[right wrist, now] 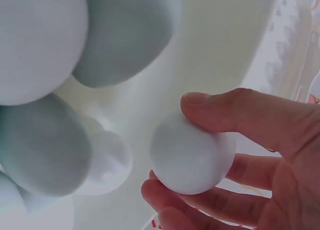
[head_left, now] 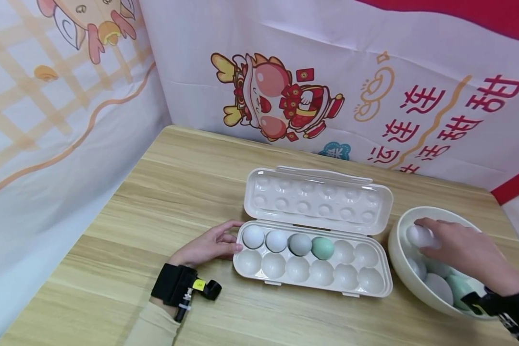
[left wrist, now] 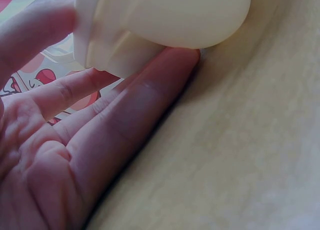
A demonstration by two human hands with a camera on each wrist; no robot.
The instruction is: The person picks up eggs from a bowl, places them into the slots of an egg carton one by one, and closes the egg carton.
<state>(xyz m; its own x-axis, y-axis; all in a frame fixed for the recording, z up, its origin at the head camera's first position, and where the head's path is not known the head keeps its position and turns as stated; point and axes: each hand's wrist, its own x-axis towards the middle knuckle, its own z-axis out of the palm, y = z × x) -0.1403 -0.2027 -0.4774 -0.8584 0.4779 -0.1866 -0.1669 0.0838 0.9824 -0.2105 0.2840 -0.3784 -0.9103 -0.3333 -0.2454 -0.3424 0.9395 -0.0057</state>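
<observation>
My left hand (head_left: 209, 246) holds the left end of a white plastic egg box (head_left: 298, 270). Its fingers and thumb touch the rim and underside there, seen close in the left wrist view. Two white eggs (head_left: 276, 240), a grey egg (head_left: 300, 244) and a green egg (head_left: 323, 248) sit in the back row from the left; the front-row hollows hold nothing. Over a cream bowl (head_left: 408, 283) my right hand (head_left: 467, 247) pinches a white egg (right wrist: 192, 152) between thumb and fingers. Grey and greenish eggs (head_left: 438, 288) lie in the bowl, partly hidden by the hand.
The egg box's lid (head_left: 317, 199) leans open behind it. A wooden table (head_left: 155, 202) carries box and bowl, the bowl standing to the right. Printed cloth (head_left: 177, 62) hangs along the table's back and left sides.
</observation>
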